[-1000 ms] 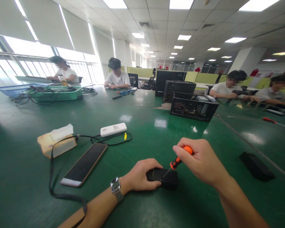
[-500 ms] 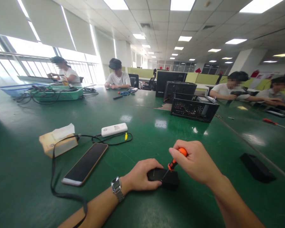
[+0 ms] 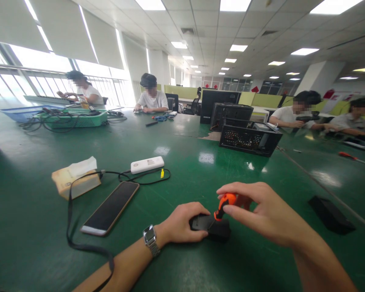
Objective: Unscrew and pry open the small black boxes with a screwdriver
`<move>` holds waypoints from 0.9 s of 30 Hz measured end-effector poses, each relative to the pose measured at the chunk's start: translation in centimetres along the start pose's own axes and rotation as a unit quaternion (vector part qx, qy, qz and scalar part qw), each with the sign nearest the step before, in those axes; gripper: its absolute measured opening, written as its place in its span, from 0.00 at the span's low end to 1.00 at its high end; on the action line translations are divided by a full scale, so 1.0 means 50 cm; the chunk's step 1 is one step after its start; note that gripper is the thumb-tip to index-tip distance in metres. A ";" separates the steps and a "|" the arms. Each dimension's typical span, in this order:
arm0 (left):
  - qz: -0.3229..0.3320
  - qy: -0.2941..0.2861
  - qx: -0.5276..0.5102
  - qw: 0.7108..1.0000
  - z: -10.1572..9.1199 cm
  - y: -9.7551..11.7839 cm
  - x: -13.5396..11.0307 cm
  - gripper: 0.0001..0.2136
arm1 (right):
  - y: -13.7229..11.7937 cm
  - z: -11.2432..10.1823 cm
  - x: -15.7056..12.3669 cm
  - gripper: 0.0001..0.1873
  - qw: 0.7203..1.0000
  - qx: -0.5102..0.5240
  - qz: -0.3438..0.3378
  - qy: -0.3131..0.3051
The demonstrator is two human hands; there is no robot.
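A black rectangular box-like part (image 3: 217, 230) lies on the green table, its exact kind unclear. My left hand (image 3: 185, 223) is closed round its left end, thumb along the near side and fingers over the far side. In my right hand (image 3: 258, 207) is a screwdriver (image 3: 223, 206) with an orange and black handle, gripped between thumb and fingertips. The screwdriver slants, its thin shaft pointing down and left to the top of the black part near my left thumb. Where the tip sits exactly is hard to make out.
To the left lie a phone (image 3: 111, 207), a tissue pack (image 3: 76, 178) and a white device (image 3: 147, 164) on a black cable. A second black part (image 3: 331, 214) rests at right. Farther back stand an opened computer case (image 3: 249, 138) and a green basket (image 3: 76, 118); several people sit around.
My right hand has loosened from a closed grip over the handle's top to a fingertip hold, with the hand lower and turned. My left hand and the black part stay in place.
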State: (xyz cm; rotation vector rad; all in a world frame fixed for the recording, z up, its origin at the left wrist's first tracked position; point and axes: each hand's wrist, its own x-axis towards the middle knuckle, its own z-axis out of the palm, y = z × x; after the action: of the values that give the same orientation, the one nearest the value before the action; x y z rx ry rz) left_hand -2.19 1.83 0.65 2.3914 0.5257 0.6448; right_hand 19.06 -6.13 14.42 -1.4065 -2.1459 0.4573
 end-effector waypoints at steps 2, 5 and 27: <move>0.001 -0.001 -0.001 1.000 0.000 -0.001 0.000 0.19 | 0.004 -0.001 -0.002 0.12 0.998 -0.037 0.019 0.044; -0.001 -0.005 0.000 1.000 0.001 -0.004 0.000 0.19 | 0.008 0.003 -0.002 0.11 0.994 -0.073 0.018 0.081; -0.002 -0.006 -0.002 1.000 0.006 -0.010 -0.001 0.20 | 0.004 0.008 -0.009 0.08 0.984 -0.171 0.003 0.055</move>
State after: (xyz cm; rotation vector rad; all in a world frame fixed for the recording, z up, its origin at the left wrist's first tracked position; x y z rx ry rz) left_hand -2.18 2.04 0.09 2.3883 0.5232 0.6302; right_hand 19.13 -6.47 13.89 -1.5787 -2.2012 0.0086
